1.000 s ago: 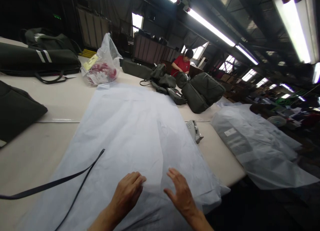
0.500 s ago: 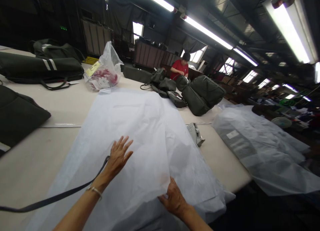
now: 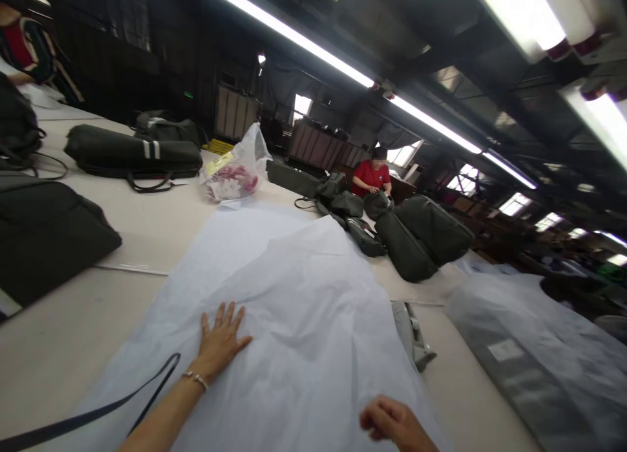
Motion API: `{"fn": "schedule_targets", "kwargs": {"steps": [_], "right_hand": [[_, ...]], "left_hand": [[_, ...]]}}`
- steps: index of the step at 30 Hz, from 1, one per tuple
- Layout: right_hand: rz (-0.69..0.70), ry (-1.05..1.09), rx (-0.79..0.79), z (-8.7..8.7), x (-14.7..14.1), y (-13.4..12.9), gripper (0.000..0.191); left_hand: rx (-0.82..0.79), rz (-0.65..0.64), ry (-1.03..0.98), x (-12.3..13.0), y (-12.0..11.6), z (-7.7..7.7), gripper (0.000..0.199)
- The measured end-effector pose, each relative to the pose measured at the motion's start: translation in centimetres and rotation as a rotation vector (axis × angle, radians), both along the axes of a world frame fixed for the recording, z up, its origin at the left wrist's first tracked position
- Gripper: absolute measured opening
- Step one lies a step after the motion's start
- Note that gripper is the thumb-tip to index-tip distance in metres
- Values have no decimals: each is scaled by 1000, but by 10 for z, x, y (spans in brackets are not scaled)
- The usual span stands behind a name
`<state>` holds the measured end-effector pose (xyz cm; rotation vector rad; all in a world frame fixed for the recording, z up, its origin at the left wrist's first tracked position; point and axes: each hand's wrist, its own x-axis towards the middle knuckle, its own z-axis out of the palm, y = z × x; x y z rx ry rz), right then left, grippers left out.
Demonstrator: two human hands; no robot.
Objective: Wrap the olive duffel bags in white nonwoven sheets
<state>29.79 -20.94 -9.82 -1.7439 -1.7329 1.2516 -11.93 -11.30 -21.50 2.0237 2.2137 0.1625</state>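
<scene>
A large white paper sheet [image 3: 304,347], thin and slightly wrinkled, spreads over the table in front of me. My left hand [image 3: 219,342] lies flat on its left half, fingers spread, a bracelet at the wrist. Over the lower right of the sheet is my right hand [image 3: 392,420], fingers curled in and a little blurred, with nothing visible in them. A dark strap [image 3: 93,414] runs from the lower left and loops beside my left forearm. Right of the sheet sits a grey tape dispenser-like tool [image 3: 412,338].
Dark bags [image 3: 132,155] lie at the left, and more dark bags [image 3: 421,233] at the back right. A clear plastic bag with red contents [image 3: 235,177] stands behind the sheet. Plastic-wrapped goods [image 3: 529,367] lie right. A person in red [image 3: 371,176] works across the table.
My right hand has left the sheet's edge and moved right and down. The upper layer now lies differently, its pointed edge farther back. My left hand has shifted slightly left and down, still flat.
</scene>
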Motion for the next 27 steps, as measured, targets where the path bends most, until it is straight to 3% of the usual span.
{"fn": "schedule_targets", "kwargs": {"steps": [3,6,9,11,13,15,18,22,27], "right_hand": [[-207,-92,164,-14,5,70,71],[-260,-242,330,-46,2,136,91],[-261,-376,434,-79,-4,193,96],[-298,-447,467,-97,-6,224,96],[-332,-490,459,-110,-6,249,96],[-348,-514,428,-119,-6,269,94],[-312,-549,377,-126,-18,293,88],[-161,-613,313,-129,-65,322,78],[66,-660,247,-131,-139,357,71]], "left_hand": [[139,5,-31,-4,11,4,49],[407,46,-60,-6,36,15,32],[682,171,-78,-2,78,34,41],[736,243,-102,2,112,50,54],[613,254,-164,4,145,62,58],[412,257,-233,-1,173,69,44],[224,328,-271,-23,201,66,31],[145,442,-233,-74,213,49,37],[117,555,-154,-135,201,30,49]]}}
